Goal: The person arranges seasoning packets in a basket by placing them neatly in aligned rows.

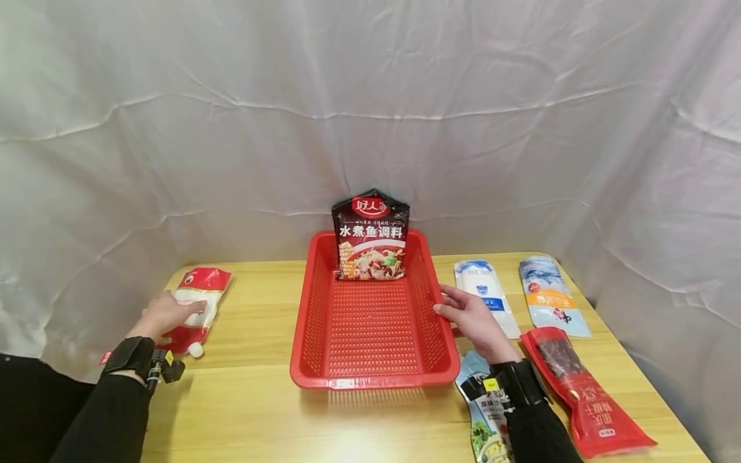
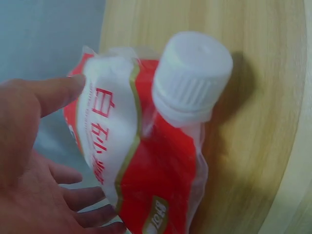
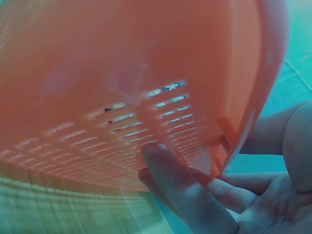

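Observation:
My left hand (image 1: 173, 311) lies on a red and white spouted pouch (image 1: 199, 301) at the table's left edge. In the left wrist view its thumb (image 2: 53, 93) touches the pouch's (image 2: 146, 165) side and its fingers (image 2: 83, 197) spread beside it, near the white screw cap (image 2: 192, 75). My right hand (image 1: 450, 302) rests with straight fingers (image 3: 170, 180) against the outer right wall of a red perforated basket (image 1: 370, 379) in the middle of the table. A dark red seasoning packet (image 1: 370, 235) stands upright at the basket's far end.
To the right of the basket lie a white pouch (image 1: 487, 297), a blue and orange pouch (image 1: 550, 297), a long red pack (image 1: 585, 389) and a packet (image 1: 483, 427) partly under my right wrist. White cloth hangs behind and beside the wooden table (image 1: 260, 411).

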`<action>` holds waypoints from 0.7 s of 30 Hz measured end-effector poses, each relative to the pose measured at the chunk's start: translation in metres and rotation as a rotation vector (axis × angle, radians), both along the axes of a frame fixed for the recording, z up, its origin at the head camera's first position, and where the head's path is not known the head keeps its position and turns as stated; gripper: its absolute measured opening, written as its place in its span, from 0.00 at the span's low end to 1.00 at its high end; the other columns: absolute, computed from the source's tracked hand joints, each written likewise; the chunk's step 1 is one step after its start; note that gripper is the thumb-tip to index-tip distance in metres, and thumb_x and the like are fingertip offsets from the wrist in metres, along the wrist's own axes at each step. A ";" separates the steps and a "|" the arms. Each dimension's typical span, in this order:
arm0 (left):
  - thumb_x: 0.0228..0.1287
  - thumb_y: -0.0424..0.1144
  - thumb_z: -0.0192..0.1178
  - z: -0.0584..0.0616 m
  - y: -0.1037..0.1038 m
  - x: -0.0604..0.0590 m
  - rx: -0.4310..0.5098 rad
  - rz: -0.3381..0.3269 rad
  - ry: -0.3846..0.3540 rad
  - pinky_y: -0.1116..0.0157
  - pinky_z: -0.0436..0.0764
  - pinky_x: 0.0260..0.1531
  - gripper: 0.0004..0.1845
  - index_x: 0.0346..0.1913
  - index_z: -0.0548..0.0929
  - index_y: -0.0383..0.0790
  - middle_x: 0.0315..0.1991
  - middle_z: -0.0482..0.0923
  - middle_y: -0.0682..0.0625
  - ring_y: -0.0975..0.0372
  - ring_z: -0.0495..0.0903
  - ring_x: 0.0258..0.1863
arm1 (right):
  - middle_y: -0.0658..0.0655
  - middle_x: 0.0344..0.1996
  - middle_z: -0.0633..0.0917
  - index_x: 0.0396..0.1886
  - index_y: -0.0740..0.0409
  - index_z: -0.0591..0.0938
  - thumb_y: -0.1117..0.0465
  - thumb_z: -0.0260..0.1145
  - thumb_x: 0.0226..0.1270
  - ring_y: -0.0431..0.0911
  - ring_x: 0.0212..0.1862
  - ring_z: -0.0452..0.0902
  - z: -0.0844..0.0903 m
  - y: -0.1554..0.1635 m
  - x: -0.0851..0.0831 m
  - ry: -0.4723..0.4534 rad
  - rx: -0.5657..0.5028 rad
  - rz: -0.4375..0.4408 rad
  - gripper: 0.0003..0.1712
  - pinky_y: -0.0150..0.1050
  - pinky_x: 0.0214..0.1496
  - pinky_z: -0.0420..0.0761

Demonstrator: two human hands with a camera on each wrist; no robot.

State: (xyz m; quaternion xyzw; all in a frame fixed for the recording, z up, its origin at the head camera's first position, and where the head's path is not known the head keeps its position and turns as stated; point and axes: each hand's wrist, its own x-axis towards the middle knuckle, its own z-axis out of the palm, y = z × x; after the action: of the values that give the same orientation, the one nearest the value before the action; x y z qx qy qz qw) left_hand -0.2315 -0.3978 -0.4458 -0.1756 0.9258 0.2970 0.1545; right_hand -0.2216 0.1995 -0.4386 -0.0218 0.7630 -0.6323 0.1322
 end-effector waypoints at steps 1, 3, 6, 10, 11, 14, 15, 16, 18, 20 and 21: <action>0.71 0.65 0.56 -0.002 -0.001 -0.001 0.002 -0.003 -0.012 0.37 0.75 0.62 0.62 0.74 0.37 0.12 0.65 0.47 0.13 0.24 0.52 0.61 | 0.71 0.66 0.77 0.81 0.62 0.61 0.61 0.62 0.78 0.56 0.53 0.86 0.000 0.000 0.000 0.001 -0.001 0.000 0.37 0.50 0.47 0.90; 0.70 0.64 0.58 -0.004 -0.004 -0.003 0.001 -0.007 -0.016 0.46 0.85 0.51 0.59 0.73 0.44 0.13 0.61 0.54 0.16 0.27 0.56 0.57 | 0.71 0.66 0.77 0.81 0.62 0.61 0.61 0.62 0.78 0.55 0.53 0.86 0.000 0.000 0.001 0.000 -0.002 0.000 0.37 0.50 0.47 0.90; 0.69 0.62 0.60 -0.008 -0.008 -0.006 -0.025 -0.040 0.017 0.50 0.87 0.41 0.55 0.67 0.53 0.10 0.55 0.60 0.19 0.30 0.61 0.52 | 0.71 0.65 0.77 0.81 0.62 0.61 0.61 0.62 0.78 0.55 0.52 0.86 0.000 0.000 0.000 0.003 -0.004 0.003 0.37 0.50 0.47 0.90; 0.68 0.62 0.62 -0.010 -0.012 -0.008 -0.087 -0.084 0.051 0.39 0.76 0.51 0.54 0.63 0.55 0.09 0.54 0.63 0.17 0.28 0.62 0.51 | 0.70 0.66 0.78 0.82 0.61 0.61 0.60 0.62 0.79 0.56 0.53 0.86 -0.001 0.000 0.000 0.007 0.005 0.000 0.37 0.50 0.47 0.90; 0.68 0.61 0.62 -0.010 -0.012 -0.008 -0.099 -0.077 0.051 0.37 0.72 0.53 0.53 0.63 0.55 0.09 0.54 0.62 0.17 0.28 0.62 0.52 | 0.70 0.66 0.78 0.82 0.60 0.61 0.60 0.63 0.78 0.57 0.54 0.86 -0.001 0.000 0.000 0.009 0.006 -0.001 0.37 0.50 0.47 0.90; 0.66 0.60 0.65 -0.012 -0.012 -0.009 -0.108 -0.040 0.073 0.34 0.67 0.54 0.52 0.61 0.57 0.09 0.52 0.62 0.17 0.27 0.61 0.51 | 0.70 0.67 0.77 0.82 0.61 0.61 0.60 0.63 0.79 0.57 0.55 0.86 0.001 -0.001 0.000 0.016 0.005 0.007 0.38 0.50 0.47 0.90; 0.66 0.59 0.66 -0.012 -0.012 -0.009 -0.105 -0.025 0.083 0.34 0.66 0.54 0.52 0.62 0.57 0.10 0.51 0.62 0.17 0.27 0.60 0.51 | 0.70 0.67 0.77 0.82 0.61 0.61 0.60 0.63 0.79 0.58 0.54 0.86 0.001 -0.001 0.000 0.015 0.003 0.006 0.38 0.50 0.47 0.90; 0.65 0.58 0.67 -0.013 -0.011 -0.009 -0.099 -0.008 0.091 0.34 0.66 0.54 0.52 0.62 0.57 0.10 0.51 0.61 0.17 0.27 0.60 0.51 | 0.71 0.66 0.77 0.82 0.61 0.61 0.61 0.62 0.79 0.58 0.54 0.86 0.002 -0.001 0.000 0.014 0.001 0.006 0.37 0.50 0.47 0.90; 0.65 0.58 0.68 -0.013 -0.010 -0.010 -0.093 0.017 0.098 0.34 0.66 0.54 0.51 0.61 0.58 0.09 0.50 0.61 0.17 0.27 0.60 0.51 | 0.71 0.66 0.77 0.82 0.62 0.61 0.61 0.62 0.79 0.57 0.53 0.86 0.002 -0.002 0.000 0.009 -0.001 0.004 0.37 0.50 0.46 0.90; 0.64 0.58 0.68 -0.013 -0.009 -0.012 -0.098 0.038 0.085 0.34 0.67 0.54 0.52 0.59 0.58 0.08 0.50 0.60 0.17 0.27 0.60 0.51 | 0.71 0.66 0.77 0.82 0.61 0.61 0.62 0.61 0.79 0.57 0.53 0.86 0.002 -0.002 0.000 0.000 -0.002 -0.003 0.37 0.50 0.46 0.90; 0.63 0.59 0.68 -0.013 -0.008 -0.012 -0.100 0.048 0.072 0.34 0.68 0.55 0.53 0.59 0.58 0.08 0.49 0.60 0.17 0.27 0.61 0.51 | 0.71 0.66 0.77 0.82 0.61 0.61 0.62 0.61 0.79 0.56 0.53 0.86 0.001 -0.002 0.000 -0.003 -0.002 -0.005 0.37 0.50 0.46 0.90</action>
State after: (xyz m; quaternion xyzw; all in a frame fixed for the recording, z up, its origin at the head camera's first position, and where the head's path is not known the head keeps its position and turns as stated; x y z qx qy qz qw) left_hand -0.2438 -0.4059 -0.4591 -0.1942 0.9401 0.2599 0.1048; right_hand -0.2213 0.1978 -0.4372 -0.0188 0.7621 -0.6337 0.1318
